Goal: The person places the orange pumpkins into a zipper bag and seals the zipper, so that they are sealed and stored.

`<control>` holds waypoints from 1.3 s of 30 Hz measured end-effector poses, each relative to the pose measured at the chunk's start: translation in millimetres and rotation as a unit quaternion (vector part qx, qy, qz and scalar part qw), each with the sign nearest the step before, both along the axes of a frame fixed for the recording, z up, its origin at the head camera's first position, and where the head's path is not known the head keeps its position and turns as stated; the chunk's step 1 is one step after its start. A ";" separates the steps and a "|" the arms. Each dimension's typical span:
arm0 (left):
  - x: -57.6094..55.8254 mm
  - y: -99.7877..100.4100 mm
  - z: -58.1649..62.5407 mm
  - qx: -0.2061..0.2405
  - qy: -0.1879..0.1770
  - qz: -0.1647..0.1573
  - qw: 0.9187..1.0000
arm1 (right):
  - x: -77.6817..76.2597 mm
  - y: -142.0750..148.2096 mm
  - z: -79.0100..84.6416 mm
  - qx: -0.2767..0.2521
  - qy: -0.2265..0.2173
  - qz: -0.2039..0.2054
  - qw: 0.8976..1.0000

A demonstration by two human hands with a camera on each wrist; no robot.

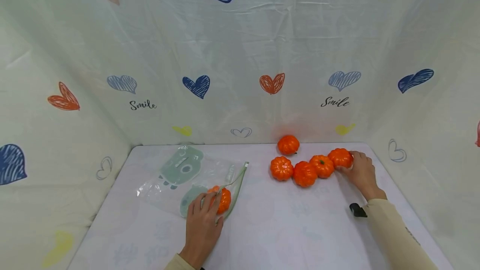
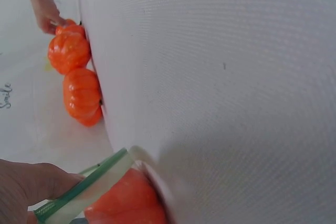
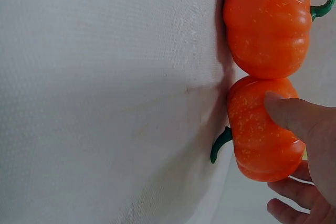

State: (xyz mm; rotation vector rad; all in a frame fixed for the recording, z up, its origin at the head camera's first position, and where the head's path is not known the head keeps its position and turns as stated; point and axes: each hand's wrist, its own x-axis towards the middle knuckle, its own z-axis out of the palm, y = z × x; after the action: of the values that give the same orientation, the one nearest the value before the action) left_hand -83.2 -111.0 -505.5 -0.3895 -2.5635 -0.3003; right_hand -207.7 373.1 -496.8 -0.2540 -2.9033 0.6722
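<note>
On the left of the table lies a clear zip bag (image 1: 215, 166) with pale green prints and green zip strips. Its mouth, facing right, is parted, and one small orange pumpkin (image 1: 225, 201) is inside. My left hand (image 1: 204, 220) holds the bag at its mouth, over the bagged pumpkin; in the left wrist view the thumb (image 2: 50, 182) lies against the green strip. My right hand (image 1: 361, 174) grips the rightmost pumpkin (image 1: 340, 158) of a row, thumb on one side and fingers on the other. That pumpkin, with a dark green stem (image 3: 221, 144), touches its neighbour (image 3: 268, 24).
Three more pumpkins in the row include the middle one (image 1: 305, 174) and the left one (image 1: 282, 168). Another pumpkin (image 1: 288, 145) sits behind them at the table's back edge. A heart-printed cloth (image 1: 240, 53) encloses the back and sides of the white table (image 1: 285, 228).
</note>
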 end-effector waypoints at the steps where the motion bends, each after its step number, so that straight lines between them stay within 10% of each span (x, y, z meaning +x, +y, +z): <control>1: 0.1 0.0 0.1 0.001 -0.001 0.000 1.000 | -0.2 0.1 0.2 -0.008 -0.003 -0.002 1.000; 21: -1.0 0.9 0.5 -0.007 -0.011 -0.001 1.000 | 35.4 3.6 7.7 0.022 0.064 -0.024 0.997; 39: -1.2 0.1 0.2 -0.001 0.000 -0.003 1.000 | 83.8 -83.6 33.9 0.016 0.178 0.054 0.982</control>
State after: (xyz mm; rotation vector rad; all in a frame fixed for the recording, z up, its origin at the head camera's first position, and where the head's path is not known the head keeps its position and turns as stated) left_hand -84.3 -110.9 -505.3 -0.3984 -2.5633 -0.3004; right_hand -123.8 289.5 -462.9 0.0282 -2.5951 0.6151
